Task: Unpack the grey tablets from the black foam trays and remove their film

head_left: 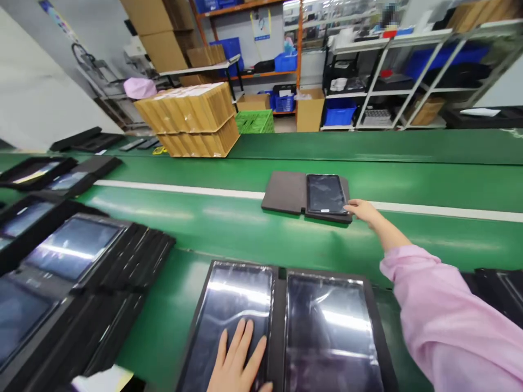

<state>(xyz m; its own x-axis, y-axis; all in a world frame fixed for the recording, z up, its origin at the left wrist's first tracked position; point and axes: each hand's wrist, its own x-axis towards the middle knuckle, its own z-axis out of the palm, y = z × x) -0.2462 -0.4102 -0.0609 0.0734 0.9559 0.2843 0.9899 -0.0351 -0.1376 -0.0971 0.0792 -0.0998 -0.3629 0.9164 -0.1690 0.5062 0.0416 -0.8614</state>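
Our left hand lies flat, fingers spread, on the near tablet at bottom centre of the green worktop. Our right hand, fingers close together, touches the right edge of an open folding case at centre frame. A small tablet lies in its right half. Cardboard boxes are stacked at upper left.

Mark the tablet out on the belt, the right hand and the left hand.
tablet (326,194), head view, middle of its dark screen.
right hand (363,210), head view, back of the hand, at the edge of the case (284,191).
left hand (239,362), head view, back of the hand, flat on a near tablet (229,294).
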